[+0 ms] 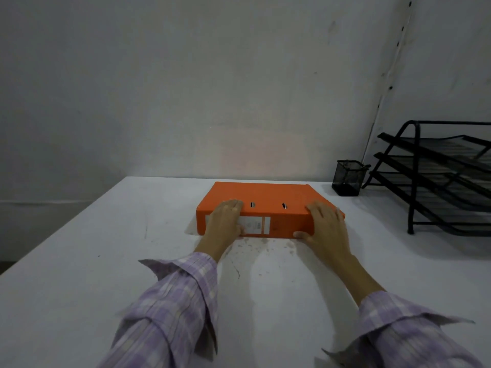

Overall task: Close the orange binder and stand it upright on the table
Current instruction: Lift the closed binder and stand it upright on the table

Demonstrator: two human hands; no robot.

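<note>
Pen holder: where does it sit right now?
In the head view the pen holder stands at the table's far right, between the orange binder and the black tray rack.

Orange binder [265, 197] flat, seemingly closed

I count one orange binder [265, 200] lying closed on one white table [106, 261], with two slots [252, 205] showing in its top cover and one label [255, 225] on its spine. My two hands, the left hand [225, 221] and the right hand [328, 224], rest on it, each from a checked sleeve [172, 301], two in all. To the right stand one black mesh pen cup [348, 180] and one black paper rack [438, 181] with three tiers.
</note>
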